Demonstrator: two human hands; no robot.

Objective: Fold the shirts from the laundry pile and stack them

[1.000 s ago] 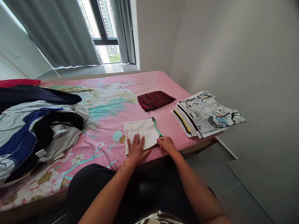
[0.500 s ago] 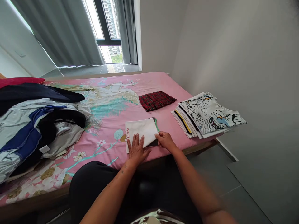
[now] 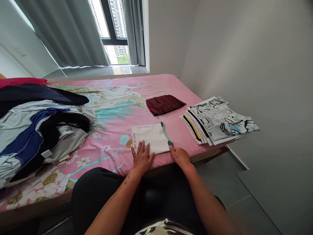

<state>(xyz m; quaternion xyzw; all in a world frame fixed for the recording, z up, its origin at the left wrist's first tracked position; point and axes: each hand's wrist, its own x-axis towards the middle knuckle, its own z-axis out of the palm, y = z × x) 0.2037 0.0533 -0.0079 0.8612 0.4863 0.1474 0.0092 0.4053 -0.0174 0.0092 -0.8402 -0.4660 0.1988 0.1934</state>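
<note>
A folded white T-shirt (image 3: 153,137) lies flat near the bed's front edge. It has a green-trimmed collar, dark grey shoulder patches and red lettering along its left side. My left hand (image 3: 141,159) rests flat on its lower left part, fingers spread. At the shirt's lower right corner, by the dark patch, my right hand (image 3: 180,156) pinches the fabric; its fingertips are partly hidden. Beyond the shirt lies a folded red plaid garment (image 3: 165,104). A stack of folded shirts (image 3: 215,120), topped by a white one with black drawings, sits to the right.
A loose heap of clothes (image 3: 41,137) in white, blue, black and grey covers the bed's left side. The pink floral sheet (image 3: 114,143) lies under everything. The stack's right end reaches past the bed edge, close to the wall (image 3: 269,81).
My right hand has moved right and slightly down, drawing the collar side of the T-shirt out so the green trim and dark patch show. My left hand stays flat on the shirt.
</note>
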